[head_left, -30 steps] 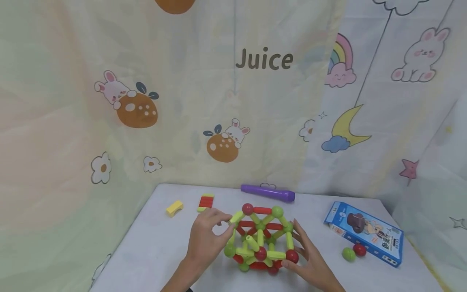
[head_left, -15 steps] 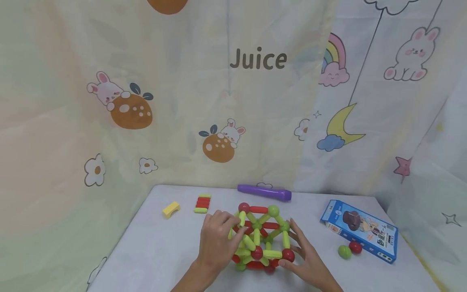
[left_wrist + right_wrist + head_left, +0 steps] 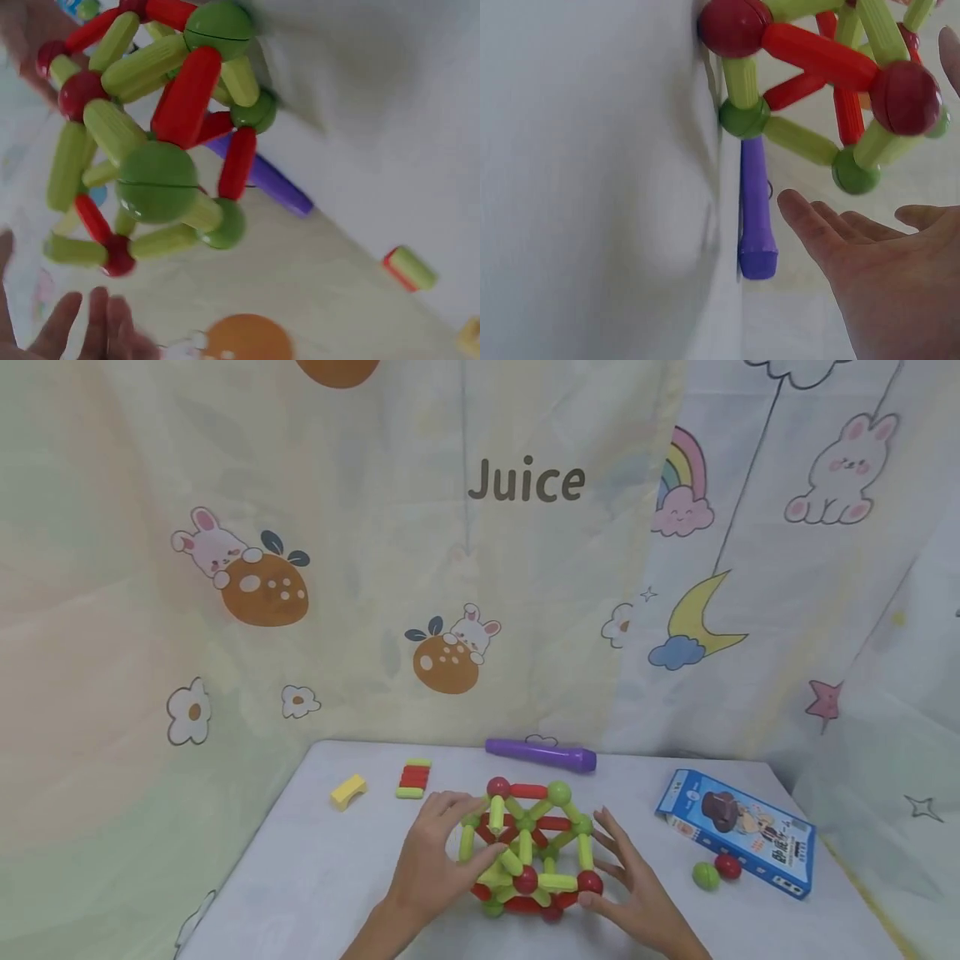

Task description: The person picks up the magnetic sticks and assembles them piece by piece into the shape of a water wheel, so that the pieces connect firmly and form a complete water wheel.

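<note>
Looking across the worktop (image 3: 315, 881), we find one container, a blue box (image 3: 750, 831) lying on its broad side at the right; its inside is hidden from us. A green ball (image 3: 706, 876) and a red ball (image 3: 727, 866) sit outside it, just by its near long side.

Between both hands we see the frame (image 3: 525, 823), built of red and green sticks and balls, resting on the worktop. The left grip (image 3: 431, 864) is spread along its left side, fingers reaching toward the far left and thumb across the near left. From the frame's upper left a green stick (image 3: 496, 817) juts out between the thumb and fingers; we cannot tell whether the thumb touches it. The right grip (image 3: 633, 893) is spread too, its fingers beside the frame's right side and its thumb close to the lower right corner; contact there is unclear to us.

Behind the frame lies a purple tube (image 3: 540, 754); farther left we see a row of short sticks (image 3: 413, 779) and a yellow block (image 3: 347, 792).
</note>
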Motion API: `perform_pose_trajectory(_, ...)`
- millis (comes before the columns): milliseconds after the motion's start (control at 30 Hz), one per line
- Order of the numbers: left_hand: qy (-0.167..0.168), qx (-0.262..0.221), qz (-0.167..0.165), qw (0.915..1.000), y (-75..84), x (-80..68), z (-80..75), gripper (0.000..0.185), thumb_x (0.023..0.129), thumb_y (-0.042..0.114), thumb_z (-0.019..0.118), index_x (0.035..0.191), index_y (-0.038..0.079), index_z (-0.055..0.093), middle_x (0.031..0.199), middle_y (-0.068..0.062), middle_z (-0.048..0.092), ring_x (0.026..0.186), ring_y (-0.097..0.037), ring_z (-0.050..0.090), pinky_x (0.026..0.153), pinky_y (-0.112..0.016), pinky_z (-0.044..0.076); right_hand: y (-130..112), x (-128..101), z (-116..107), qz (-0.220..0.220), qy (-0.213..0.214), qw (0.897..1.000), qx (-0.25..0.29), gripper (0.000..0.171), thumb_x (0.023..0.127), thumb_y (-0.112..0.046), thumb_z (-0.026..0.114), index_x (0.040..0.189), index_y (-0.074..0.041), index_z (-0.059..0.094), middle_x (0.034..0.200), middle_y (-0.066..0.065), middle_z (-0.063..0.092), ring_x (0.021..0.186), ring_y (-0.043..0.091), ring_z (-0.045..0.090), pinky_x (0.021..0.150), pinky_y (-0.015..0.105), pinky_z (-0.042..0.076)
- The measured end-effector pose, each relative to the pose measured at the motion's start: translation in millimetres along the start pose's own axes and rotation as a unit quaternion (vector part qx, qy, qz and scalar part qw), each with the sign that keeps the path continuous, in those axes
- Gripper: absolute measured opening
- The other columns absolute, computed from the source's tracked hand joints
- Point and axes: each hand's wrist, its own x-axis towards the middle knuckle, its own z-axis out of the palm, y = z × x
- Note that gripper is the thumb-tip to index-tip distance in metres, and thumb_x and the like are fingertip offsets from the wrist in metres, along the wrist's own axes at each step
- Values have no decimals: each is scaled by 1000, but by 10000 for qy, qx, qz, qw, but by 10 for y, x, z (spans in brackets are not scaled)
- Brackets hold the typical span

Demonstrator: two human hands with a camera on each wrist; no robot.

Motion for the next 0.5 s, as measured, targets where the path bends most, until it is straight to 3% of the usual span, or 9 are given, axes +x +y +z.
perform_pose_trajectory(67, -627, -516, -387, 9959, -155, -17, -39, 83, 81, 46, 95, 153, 25, 60, 152, 7, 59, 141, -19, 53, 110, -56, 52, 20, -27, -73, -151, 100, 9998, -51, 107, 95, -22, 85, 174, -17, 12, 176, 24, 22, 154, 52, 36, 106, 55, 55)
perform_pose_trajectory(133, -1309, -809, -693, 9857, -330, -26, -44, 102, 79, 53, 95, 165, 33, 42, 168, 9, 41, 155, -23, 40, 116, -63, 44, 46, -59, -152, -231, 239, 9994, -109, 106, 95, -19, 85, 174, -17, 13, 175, 25, 23, 154, 52, 37, 105, 53, 55)
perform_pose_trajectory(200, -1895, -1012, -860, 9729, -489, -21, -24, 111, 80, 54, 94, 169, 37, 30, 175, 8, 30, 160, -27, 32, 119, -65, 40, 69, -97, -229, -240, 329, 9990, -190, 105, 96, -18, 84, 174, -16, 13, 175, 25, 24, 153, 52, 38, 104, 53, 56)
perform_pose_trajectory(267, -2289, -1147, -913, 9623, -615, -16, 12, 111, 82, 53, 92, 170, 36, 26, 177, 6, 29, 159, -29, 34, 118, -62, 42, 82, -146, -298, -190, 410, 9985, -299, 103, 97, -18, 83, 173, -14, 14, 175, 25, 24, 152, 52, 38, 104, 52, 56)
perform_pose_trajectory(333, -2491, -1261, -954, 9555, -696, -21, 36, 109, 83, 51, 92, 170, 33, 29, 176, 5, 31, 156, -28, 39, 116, -60, 45, 85, -203, -362, -104, 485, 9980, -394, 101, 97, -19, 82, 173, -14, 16, 175, 24, 25, 152, 52, 39, 103, 52, 56)
perform_pose_trajectory(400, -2545, -1259, -962, 9540, -737, -32, 33, 107, 83, 52, 92, 169, 30, 32, 174, 4, 35, 152, -27, 44, 114, -57, 48, 90, -248, -423, -84, 648, 9963, -567, 97, 97, -22, 83, 172, -15, 22, 174, 22, 29, 151, 49, 43, 102, 50, 57)
perform_pose_trajectory(500, -2509, -1148, -945, 9565, -757, -45, -8, 108, 82, 56, 91, 169, 27, 35, 172, 6, 37, 148, -25, 47, 111, -56, 51, 134, -287, -537, -305, 1165, 9875, -1019, 86, 97, -24, 84, 168, -16, 36, 168, 17, 44, 145, 30, 55, 96, 36, 61)
